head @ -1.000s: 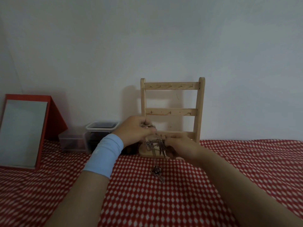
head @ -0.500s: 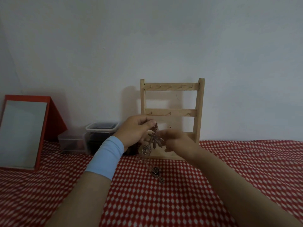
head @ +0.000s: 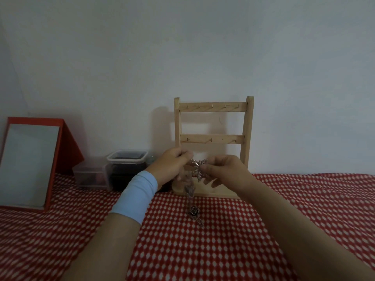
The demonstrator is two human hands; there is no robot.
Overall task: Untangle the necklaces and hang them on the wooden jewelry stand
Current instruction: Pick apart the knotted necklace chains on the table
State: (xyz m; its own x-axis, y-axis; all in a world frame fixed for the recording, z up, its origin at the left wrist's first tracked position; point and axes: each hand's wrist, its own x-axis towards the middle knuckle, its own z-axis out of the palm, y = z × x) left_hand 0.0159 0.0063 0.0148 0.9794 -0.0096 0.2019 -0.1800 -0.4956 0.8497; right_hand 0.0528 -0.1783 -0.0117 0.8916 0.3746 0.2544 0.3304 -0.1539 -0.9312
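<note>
Along your tabletop's (head: pixel 223 250) far edge stand a red-framed mirror (head: pixel 30 165), two clear boxes (head: pixel 91 175) and the wooden jewelry stand (head: pixel 213 138); a rose pendant (head: pixel 193 210) lies in front.

Both hands, left hand (head: pixel 171 166) & right hand (head: pixel 225 169), pinched tangled necklaces (head: pixel 196 169) in front of wooden jewelry stand (head: pixel 213 138); rose pendant (head: pixel 193 210) lay on checked cloth (head: pixel 223 240).

One stand (head: pixel 212 138), two boxes (head: pixel 126 161), one mirror (head: pixel 28 165)

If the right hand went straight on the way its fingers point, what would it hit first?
The right hand points left, so it would likely push the tangled necklaces it pinches into the left hand. The wooden jewelry stand seems to sit behind both; depth is unclear.
</note>
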